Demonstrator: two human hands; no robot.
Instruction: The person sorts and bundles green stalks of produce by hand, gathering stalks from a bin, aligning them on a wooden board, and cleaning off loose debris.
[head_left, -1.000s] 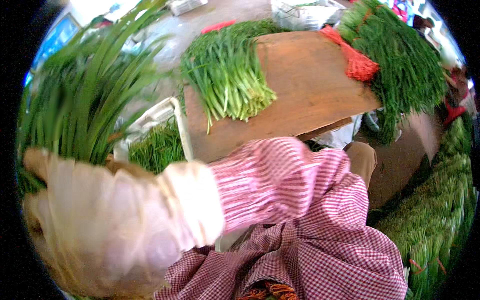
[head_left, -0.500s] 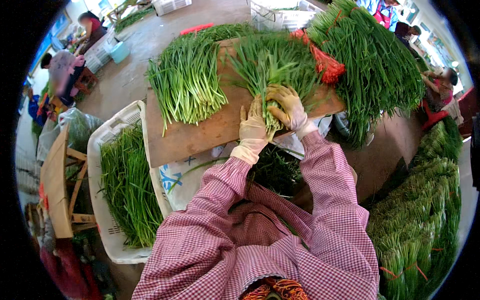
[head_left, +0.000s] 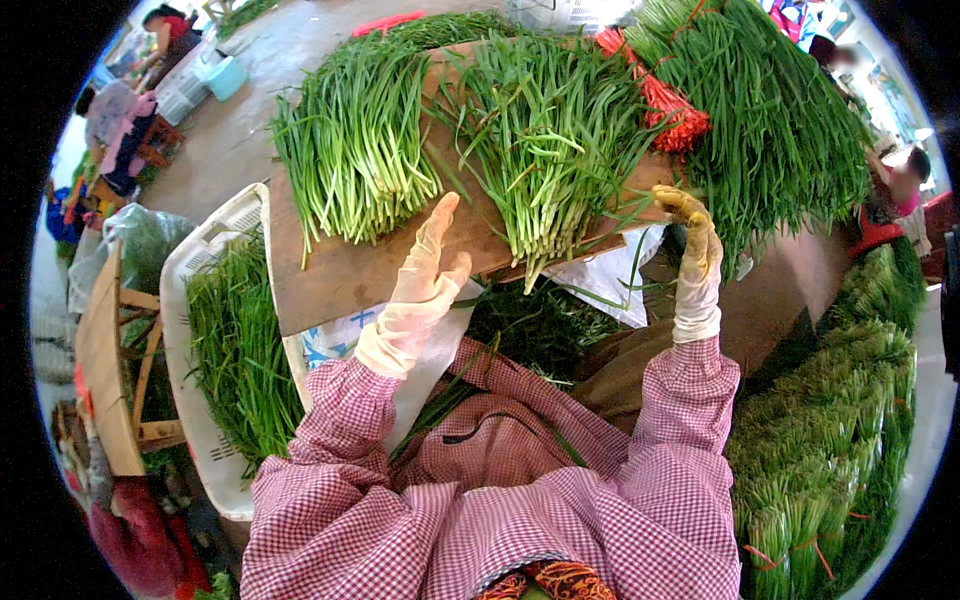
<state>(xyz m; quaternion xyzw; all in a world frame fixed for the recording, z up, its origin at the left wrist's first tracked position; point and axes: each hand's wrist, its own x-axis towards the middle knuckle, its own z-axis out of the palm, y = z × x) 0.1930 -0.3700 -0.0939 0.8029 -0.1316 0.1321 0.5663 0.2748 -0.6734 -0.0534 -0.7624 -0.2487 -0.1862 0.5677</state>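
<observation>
Two piles of garlic chives lie on a wooden board [head_left: 330,275], cut ends toward me. My left hand [head_left: 420,280], in a pale glove, is raised off the board's near edge between the left pile [head_left: 365,165] and the middle pile [head_left: 550,165]; its fingers are stretched out and it holds nothing. To the right of the middle pile, my gloved right hand [head_left: 695,255] is also empty, fingers extended and slightly bent. Neither hand appears to touch the chives. A bunch of red ties [head_left: 672,115] lies at the board's far right.
A tall heap of chives [head_left: 770,130] stands at the right, with tied bundles [head_left: 840,420] below it. At my left, a white crate [head_left: 174,310] holds loose chives. Leafy scraps [head_left: 540,320] lie under the board's edge. Other people sit at far left and right.
Both hands have let go of the middle chives and moved apart, the left to the left, the right to the right. The middle pile now lies spread on the board. The view has shifted slightly.
</observation>
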